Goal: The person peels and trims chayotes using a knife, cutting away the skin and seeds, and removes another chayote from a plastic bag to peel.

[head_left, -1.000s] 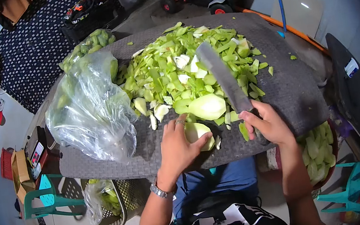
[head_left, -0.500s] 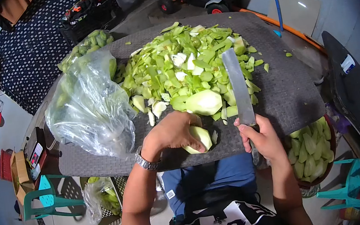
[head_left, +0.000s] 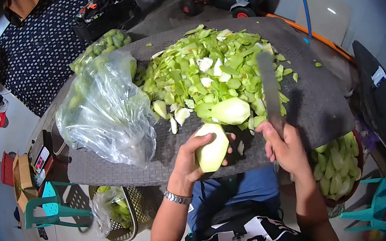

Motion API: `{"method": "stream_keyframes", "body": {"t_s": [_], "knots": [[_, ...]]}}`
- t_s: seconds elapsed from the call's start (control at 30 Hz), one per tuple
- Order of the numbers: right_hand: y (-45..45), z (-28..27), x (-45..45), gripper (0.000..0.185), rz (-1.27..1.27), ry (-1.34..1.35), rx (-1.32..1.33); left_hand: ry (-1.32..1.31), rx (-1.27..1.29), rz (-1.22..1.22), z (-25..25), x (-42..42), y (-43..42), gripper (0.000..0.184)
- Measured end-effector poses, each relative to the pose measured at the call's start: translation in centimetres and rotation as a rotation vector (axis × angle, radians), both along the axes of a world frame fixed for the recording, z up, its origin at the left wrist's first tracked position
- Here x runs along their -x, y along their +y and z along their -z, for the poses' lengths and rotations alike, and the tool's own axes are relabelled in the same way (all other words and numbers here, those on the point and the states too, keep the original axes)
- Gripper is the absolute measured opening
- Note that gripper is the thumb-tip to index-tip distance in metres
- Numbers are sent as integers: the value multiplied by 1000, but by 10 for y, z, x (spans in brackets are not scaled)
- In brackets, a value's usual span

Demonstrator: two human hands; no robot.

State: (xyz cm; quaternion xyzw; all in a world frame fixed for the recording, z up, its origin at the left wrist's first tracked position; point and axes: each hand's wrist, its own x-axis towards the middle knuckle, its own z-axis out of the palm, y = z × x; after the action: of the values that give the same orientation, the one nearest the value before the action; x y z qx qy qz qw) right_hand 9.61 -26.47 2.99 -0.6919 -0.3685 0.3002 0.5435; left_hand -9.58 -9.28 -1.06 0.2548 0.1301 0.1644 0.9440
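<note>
My left hand grips a peeled pale green vegetable at the table's front edge, its fingers wrapped round the far side. In my right hand is the handle of a large knife, its broad blade pointing up and away from me. Between the hands and a little farther off, another peeled vegetable lies against a wide heap of green peelings. Small white pieces lie at the heap's near left side.
A clear plastic bag of green vegetables covers the left of the woven table. Below the right edge stands a tub with peeled vegetables; below left, a basket. Teal chairs flank both sides.
My left hand has turned over, now showing the vegetable's long pale face, which is tilted up. The knife has swung to nearly upright and sits slightly farther right.
</note>
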Motion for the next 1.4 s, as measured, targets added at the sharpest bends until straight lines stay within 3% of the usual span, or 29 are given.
{"method": "stream_keyframes", "body": {"t_s": [0.1, 0.23, 0.27, 0.37, 0.4, 0.5, 0.53, 0.63, 0.87, 0.97, 1.0, 1.03, 1.1, 1.17, 1.23, 1.3, 1.4], "knots": [[-3, 6, 3, 24, -84, -30, 4, 62, -143, -49, 5, 0, -7, 53], [2, 24, 2, 40, -114, -447, -200, 128, -256, -10, -1, 0, -13, 47], [-2, 18, 2, 53, -163, -482, -127, 147, -283, 15, -1, 0, -13, 45], [1, 3, 10, 66, -231, -806, -172, 274, -718, -147, 4, -5, -28, 48], [2, 4, 12, 81, -253, -829, -117, 317, -824, -206, 11, -7, -27, 53], [8, -5, 17, 91, -302, -940, -59, 404, -1153, -283, 15, -9, -34, 56], [12, 3, 16, 95, -301, -981, -115, 366, -1125, -298, 13, -12, -38, 44], [14, 1, 17, 88, -323, -1002, -66, 412, -1197, -320, 5, -15, -43, 38], [21, -1, 4, 70, -398, -912, -89, 377, -1214, -320, 10, -14, -46, 37], [24, 4, -1, 61, -341, -880, -95, 445, -1218, -253, -3, -12, -52, 39], [31, 9, -9, 57, -303, -832, -99, 667, -1251, -113, -3, -12, -57, 45], [37, 10, -14, 53, -267, -779, -100, 503, -1220, -218, -5, -15, -64, 49], [42, 4, -27, 38, -249, -475, -49, 439, -899, -302, -6, -19, -62, 47], [56, -1, -51, 34, -164, -380, 34, 395, -619, -406, -6, -24, -48, 40], [81, -8, -77, 31, -42, -524, -31, 408, -553, -409, -12, -25, -33, 37], [97, -25, -95, 32, 82, -502, 201, 429, -646, -471, -13, -26, -20, 42], [125, -16, -124, 45, 174, -443, 184, 392, -548, -522, -21, -29, -8, 47]]}}
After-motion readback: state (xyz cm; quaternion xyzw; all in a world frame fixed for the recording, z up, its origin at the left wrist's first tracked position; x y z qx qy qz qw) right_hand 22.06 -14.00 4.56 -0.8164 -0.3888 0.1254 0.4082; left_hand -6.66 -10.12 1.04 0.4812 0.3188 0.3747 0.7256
